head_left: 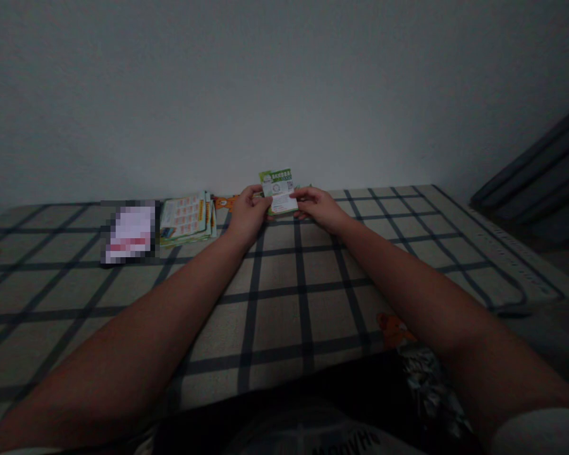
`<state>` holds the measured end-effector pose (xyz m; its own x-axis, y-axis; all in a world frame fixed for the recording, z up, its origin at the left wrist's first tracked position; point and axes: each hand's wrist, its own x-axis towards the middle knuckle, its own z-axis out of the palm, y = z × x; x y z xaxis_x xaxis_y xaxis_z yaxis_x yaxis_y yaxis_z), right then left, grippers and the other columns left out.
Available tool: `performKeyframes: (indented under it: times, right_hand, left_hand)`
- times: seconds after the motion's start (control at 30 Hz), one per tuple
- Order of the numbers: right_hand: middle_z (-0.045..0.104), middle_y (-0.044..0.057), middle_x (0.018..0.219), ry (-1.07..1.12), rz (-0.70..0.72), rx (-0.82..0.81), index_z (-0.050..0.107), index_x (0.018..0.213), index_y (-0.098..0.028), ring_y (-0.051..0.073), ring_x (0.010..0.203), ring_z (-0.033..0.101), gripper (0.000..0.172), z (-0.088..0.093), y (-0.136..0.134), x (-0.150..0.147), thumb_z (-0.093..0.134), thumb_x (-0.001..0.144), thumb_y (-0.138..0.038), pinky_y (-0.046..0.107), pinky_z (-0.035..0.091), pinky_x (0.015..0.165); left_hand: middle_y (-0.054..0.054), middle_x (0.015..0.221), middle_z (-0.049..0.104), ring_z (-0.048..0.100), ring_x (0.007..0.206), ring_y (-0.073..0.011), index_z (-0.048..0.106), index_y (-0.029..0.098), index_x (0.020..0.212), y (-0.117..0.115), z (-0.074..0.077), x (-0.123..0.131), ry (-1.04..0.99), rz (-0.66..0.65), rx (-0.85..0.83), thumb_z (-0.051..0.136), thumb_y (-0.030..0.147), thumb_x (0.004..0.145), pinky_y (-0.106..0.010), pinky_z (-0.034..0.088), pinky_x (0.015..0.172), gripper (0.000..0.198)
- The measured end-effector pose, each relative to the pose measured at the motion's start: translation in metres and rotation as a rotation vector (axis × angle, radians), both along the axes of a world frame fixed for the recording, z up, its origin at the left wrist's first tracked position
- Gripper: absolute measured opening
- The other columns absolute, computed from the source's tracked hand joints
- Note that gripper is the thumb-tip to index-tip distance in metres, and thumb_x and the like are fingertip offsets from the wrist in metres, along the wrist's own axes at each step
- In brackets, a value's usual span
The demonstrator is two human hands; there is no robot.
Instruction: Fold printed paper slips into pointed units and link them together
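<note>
Head view: left hand (247, 212) and right hand (318, 208) both pinch one small green-and-white printed paper card (279, 189) with closed fingers, held upright above the checked grey cloth (284, 297). One stack of green leaflets (187, 219) lies to the left.

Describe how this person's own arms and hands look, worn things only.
Both forearms are bare from wrist to elbow. The left hand and right hand wear no gloves; no rings, watch or bands are visible in the dim light. Pale short sleeve edges show at the bottom corners.
</note>
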<state>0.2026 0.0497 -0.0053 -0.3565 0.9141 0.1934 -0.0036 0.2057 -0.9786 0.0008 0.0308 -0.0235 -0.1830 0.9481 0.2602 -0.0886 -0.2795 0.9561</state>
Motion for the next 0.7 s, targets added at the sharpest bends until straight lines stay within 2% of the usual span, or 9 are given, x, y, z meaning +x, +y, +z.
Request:
performKeyframes:
  times: [0.17,0.37,0.5,0.6,0.7]
  right_hand:
    - [0.072,-0.001,0.073,-0.025,-0.057,-0.025,0.075,0.104,-0.018,0.01,0.066,0.068,0.021,0.004,-0.004,-0.001,0.077,0.084,-0.012,0.018,0.056,0.061]
    - [0.074,0.001,0.078,-0.033,-0.053,0.001,0.077,0.091,-0.017,0.009,0.063,0.065,0.007,0.01,-0.01,-0.002,0.08,0.087,-0.021,0.02,0.056,0.06]
    - [0.071,0.0,0.071,-0.055,-0.085,0.0,0.074,0.084,-0.017,0.01,0.062,0.064,0.009,0.013,-0.013,-0.002,0.079,0.09,-0.022,0.02,0.054,0.061]
    - [0.068,-0.001,0.067,-0.077,-0.075,-0.002,0.072,0.082,-0.017,0.01,0.059,0.062,0.014,0.016,-0.015,-0.002,0.077,0.093,-0.022,0.021,0.053,0.06]
    - [0.068,0.0,0.067,-0.088,-0.075,0.0,0.069,0.08,-0.017,0.01,0.059,0.061,0.017,0.017,-0.016,-0.002,0.077,0.094,-0.024,0.021,0.053,0.06]
  left_hand:
    - [0.0,0.085,0.072,0.068,0.068,-0.018,0.06,0.024,0.104,-0.004,0.002,0.0,0.048,-0.026,0.016,0.073,0.028,0.073,-0.027,0.054,0.057,0.034]
    - [-0.004,0.107,0.074,0.071,0.08,-0.0192,0.062,0.023,0.105,-0.013,0.009,0.002,-0.004,-0.116,0.022,0.067,0.026,0.072,-0.024,0.052,0.053,0.033]
    - [-0.005,0.115,0.072,0.071,0.098,-0.023,0.061,0.025,0.107,-0.014,0.01,0.002,-0.02,-0.18,0.045,0.065,0.024,0.072,-0.025,0.056,0.057,0.035]
    - [-0.005,0.111,0.07,0.069,0.103,-0.0236,0.06,0.025,0.102,-0.015,0.01,0.002,-0.025,-0.199,0.042,0.068,0.035,0.08,-0.026,0.058,0.058,0.026]
    - [-0.004,0.103,0.068,0.068,0.1,-0.0228,0.056,0.025,0.099,-0.016,0.011,0.002,-0.001,-0.186,0.053,0.074,0.055,0.082,-0.025,0.058,0.06,0.039]
